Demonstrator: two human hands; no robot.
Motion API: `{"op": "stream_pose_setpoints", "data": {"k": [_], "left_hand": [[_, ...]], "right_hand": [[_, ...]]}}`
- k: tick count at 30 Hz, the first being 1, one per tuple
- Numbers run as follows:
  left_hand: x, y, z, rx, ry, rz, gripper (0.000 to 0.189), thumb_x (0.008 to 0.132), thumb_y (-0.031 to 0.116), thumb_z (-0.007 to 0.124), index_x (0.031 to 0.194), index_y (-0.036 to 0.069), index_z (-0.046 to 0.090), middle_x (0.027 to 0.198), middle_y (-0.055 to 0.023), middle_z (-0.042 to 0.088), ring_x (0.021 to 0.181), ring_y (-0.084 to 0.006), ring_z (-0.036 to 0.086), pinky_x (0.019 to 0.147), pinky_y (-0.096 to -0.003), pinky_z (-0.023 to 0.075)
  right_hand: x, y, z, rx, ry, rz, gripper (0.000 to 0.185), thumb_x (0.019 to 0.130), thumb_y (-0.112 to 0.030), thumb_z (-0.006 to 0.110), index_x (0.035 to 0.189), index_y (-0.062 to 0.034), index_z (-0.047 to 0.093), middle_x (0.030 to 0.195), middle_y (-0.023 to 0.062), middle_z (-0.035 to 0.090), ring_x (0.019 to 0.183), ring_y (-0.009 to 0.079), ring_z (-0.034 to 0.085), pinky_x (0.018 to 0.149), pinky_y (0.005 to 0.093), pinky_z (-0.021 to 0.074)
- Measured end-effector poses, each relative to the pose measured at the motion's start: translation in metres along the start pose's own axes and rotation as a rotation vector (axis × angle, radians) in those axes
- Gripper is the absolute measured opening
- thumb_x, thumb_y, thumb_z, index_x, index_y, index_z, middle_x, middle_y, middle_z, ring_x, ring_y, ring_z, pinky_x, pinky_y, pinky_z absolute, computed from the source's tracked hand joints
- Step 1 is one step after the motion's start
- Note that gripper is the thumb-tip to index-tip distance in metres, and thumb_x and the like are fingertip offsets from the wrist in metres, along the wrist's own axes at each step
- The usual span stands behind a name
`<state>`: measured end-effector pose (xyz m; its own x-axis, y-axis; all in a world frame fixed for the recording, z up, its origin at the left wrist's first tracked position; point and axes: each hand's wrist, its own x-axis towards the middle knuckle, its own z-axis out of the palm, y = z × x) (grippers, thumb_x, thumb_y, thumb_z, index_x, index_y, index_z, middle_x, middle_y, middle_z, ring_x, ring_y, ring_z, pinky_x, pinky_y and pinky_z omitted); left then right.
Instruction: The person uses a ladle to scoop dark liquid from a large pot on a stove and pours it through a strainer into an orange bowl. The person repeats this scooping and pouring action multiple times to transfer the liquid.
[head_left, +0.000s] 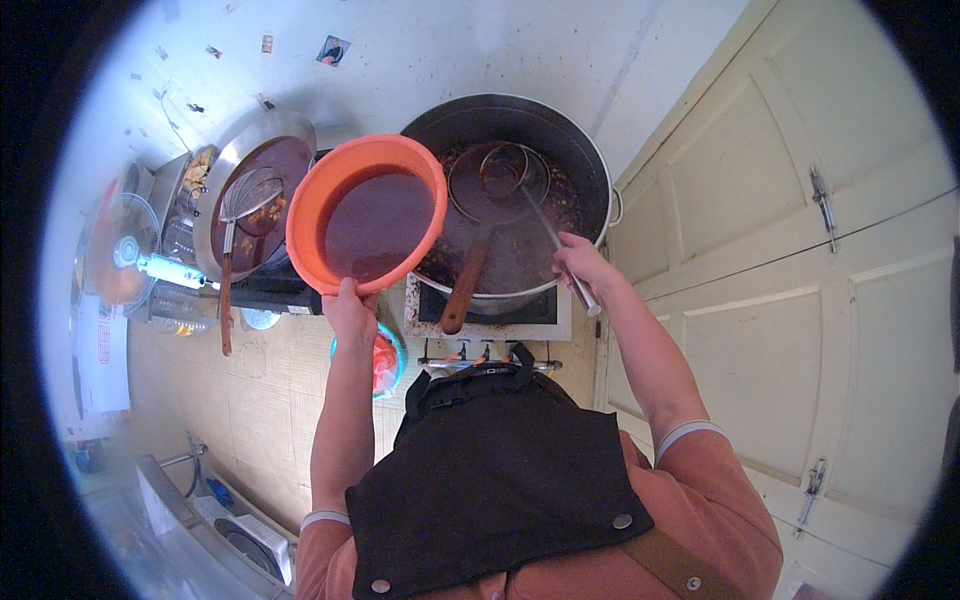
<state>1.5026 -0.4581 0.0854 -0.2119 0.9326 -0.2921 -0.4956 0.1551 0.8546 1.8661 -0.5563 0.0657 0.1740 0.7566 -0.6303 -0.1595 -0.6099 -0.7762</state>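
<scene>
My left hand (351, 313) grips the near rim of an orange plastic basin (306, 225), which holds dark reddish-brown liquid (381, 217). In my right hand (585, 266) is the metal handle of a ladle (541, 214); its round bowl is over a large stockpot (600, 169). Inside the pot lies dark liquid with bits floating in it. A strainer with a wooden handle (469, 285) rests in the pot, its handle across the near rim, and the ladle's bowl overlaps its round head. The basin is just left of the pot and hides part of its rim.
Left of the basin, a wide metal wok (212, 217) holds dark liquid; a wire-mesh skimmer (251, 191) lies across it. The pot stands on a stove (559, 328) against the wall. A fan (124, 251) is at far left, a lined bin (390, 360) below the basin, and panelled doors (742, 337) at right.
</scene>
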Motion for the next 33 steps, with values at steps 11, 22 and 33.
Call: {"op": "stream_pose_setpoints", "data": {"k": [11,22,33], "left_hand": [[0.0062,-0.0043,-0.0084,0.023,-0.038,-0.024,0.039,0.080,-0.004,0.047,0.118,0.006,0.043,0.105,-0.0109,0.054,0.081,-0.0244,0.061,0.065,-0.0364,0.0576],[-0.0009,0.0002,-0.0014,0.005,-0.020,-0.003,0.028,0.080,-0.004,0.049,0.106,0.004,0.048,0.097,-0.0088,0.054,0.078,-0.0222,0.060,0.062,-0.0377,0.0559],[0.0025,-0.0020,-0.0035,-0.004,-0.031,0.005,0.029,0.080,-0.005,0.048,0.107,0.002,0.047,0.096,-0.0097,0.055,0.075,-0.0226,0.060,0.061,-0.0377,0.0569]], "right_hand": [[0.0022,0.0024,-0.0009,0.006,0.018,0.020,0.071,0.081,-0.003,0.050,0.145,-0.0098,0.020,0.064,0.0067,0.054,0.037,0.0115,0.043,0.033,0.0266,0.0361],[0.0027,0.0049,-0.0005,-0.012,0.001,0.015,0.066,0.084,-0.006,0.048,0.144,-0.0130,0.022,0.062,0.0049,0.052,0.036,0.0108,0.043,0.031,0.0267,0.0343],[0.0040,0.0065,-0.0007,-0.022,0.010,0.034,0.070,0.083,-0.006,0.047,0.146,-0.0116,0.017,0.063,0.0065,0.053,0.036,0.0122,0.043,0.031,0.0287,0.0361]]}}
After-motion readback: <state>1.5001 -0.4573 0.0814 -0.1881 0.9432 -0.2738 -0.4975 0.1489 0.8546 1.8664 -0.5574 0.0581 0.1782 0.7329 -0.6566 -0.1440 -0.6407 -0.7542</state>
